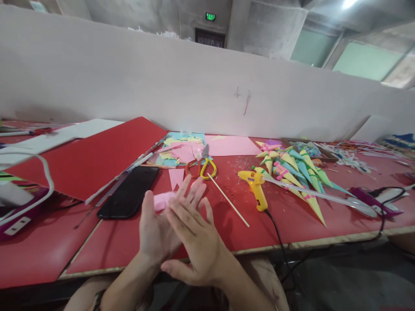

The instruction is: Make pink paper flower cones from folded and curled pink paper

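Note:
My left hand (155,235) is turned palm up over the front of the red table, its fingers stretched out. Across its palm lies my right hand (197,242), palm down with straight fingers. Whether anything small sits between the two palms is hidden. Just behind the hands is a small shiny pink packet (164,201), partly covered by fingers. Beyond it are a cut piece of pink paper (177,178) and scissors (207,167) with one red and one yellow handle. A thin pale stick (228,200) lies right of my fingertips.
A yellow glue gun (256,185) with a black cord rests at right, before a pile of pastel paper cones (295,166). A black phone (129,192), red board (97,155) and purple power strip (24,214) occupy the left. Behind stands a white partition (181,86).

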A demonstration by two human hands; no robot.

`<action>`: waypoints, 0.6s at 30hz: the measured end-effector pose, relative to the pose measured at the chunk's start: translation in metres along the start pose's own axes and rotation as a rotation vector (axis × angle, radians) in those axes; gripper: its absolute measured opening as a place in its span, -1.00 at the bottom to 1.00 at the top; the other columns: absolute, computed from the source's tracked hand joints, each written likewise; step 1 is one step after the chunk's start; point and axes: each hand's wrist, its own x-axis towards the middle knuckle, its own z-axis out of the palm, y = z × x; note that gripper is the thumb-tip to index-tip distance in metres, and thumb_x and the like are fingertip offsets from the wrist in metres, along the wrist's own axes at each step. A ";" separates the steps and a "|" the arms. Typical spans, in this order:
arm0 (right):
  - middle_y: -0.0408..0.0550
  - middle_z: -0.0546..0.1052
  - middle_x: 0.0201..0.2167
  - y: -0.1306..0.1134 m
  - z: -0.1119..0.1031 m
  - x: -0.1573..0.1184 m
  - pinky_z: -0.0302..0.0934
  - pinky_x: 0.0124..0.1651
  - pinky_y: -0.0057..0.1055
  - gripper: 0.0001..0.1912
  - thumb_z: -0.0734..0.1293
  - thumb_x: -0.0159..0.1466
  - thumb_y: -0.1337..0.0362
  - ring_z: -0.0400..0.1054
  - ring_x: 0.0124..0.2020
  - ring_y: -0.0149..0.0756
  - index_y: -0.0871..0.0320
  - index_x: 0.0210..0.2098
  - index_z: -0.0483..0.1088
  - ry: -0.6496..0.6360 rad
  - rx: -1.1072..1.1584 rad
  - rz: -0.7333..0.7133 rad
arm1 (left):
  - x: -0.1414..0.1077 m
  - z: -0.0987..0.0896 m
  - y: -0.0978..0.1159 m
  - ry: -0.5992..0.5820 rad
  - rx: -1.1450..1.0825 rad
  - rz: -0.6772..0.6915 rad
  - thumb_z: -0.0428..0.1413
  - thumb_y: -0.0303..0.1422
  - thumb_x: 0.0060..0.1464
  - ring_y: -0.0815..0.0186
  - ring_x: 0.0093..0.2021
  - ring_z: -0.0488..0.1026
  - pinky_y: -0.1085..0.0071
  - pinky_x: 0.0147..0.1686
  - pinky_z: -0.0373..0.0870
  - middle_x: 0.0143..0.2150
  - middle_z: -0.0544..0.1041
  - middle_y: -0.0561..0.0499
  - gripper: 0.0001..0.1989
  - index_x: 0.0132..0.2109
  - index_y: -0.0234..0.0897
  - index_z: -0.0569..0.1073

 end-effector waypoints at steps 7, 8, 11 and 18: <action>-0.03 -0.22 0.33 0.003 0.008 -0.003 -0.64 0.28 -0.12 -0.34 0.08 0.31 0.15 -0.41 0.33 -0.28 0.30 0.28 -0.24 0.027 -0.074 0.102 | 0.001 0.001 0.009 -0.016 -0.109 0.030 -0.27 0.15 0.05 0.19 0.32 -0.18 0.14 0.26 -0.26 0.31 0.04 -0.06 -0.17 0.31 -0.21 -0.28; -0.04 -0.21 0.32 0.002 0.009 -0.003 -0.56 0.29 -0.12 -0.37 0.07 0.31 0.19 -0.39 0.33 -0.29 0.30 0.28 -0.22 0.028 -0.075 0.083 | 0.001 0.001 0.011 -0.004 -0.121 0.046 -0.25 0.14 0.05 0.18 0.31 -0.15 0.14 0.26 -0.25 0.31 0.05 -0.07 -0.18 0.31 -0.19 -0.31; -0.03 -0.12 0.31 0.003 0.014 -0.001 -0.24 0.29 -0.22 -0.43 0.07 0.30 0.30 -0.30 0.32 -0.31 0.32 0.26 -0.13 0.085 -0.081 0.036 | 0.001 -0.001 0.014 0.013 -0.151 0.069 -0.22 0.11 0.08 0.18 0.29 -0.05 0.17 0.25 -0.17 0.30 0.09 -0.07 -0.20 0.31 -0.16 -0.32; -0.05 0.37 0.09 0.012 0.029 0.001 0.07 0.18 -0.39 -0.60 0.03 0.32 0.48 0.15 0.16 -0.38 0.23 0.09 0.25 0.434 -0.230 0.033 | 0.000 -0.002 0.011 0.001 -0.156 0.051 -0.21 0.09 0.08 0.18 0.28 0.01 0.30 0.23 -0.08 0.30 0.08 -0.08 -0.25 0.30 -0.17 -0.15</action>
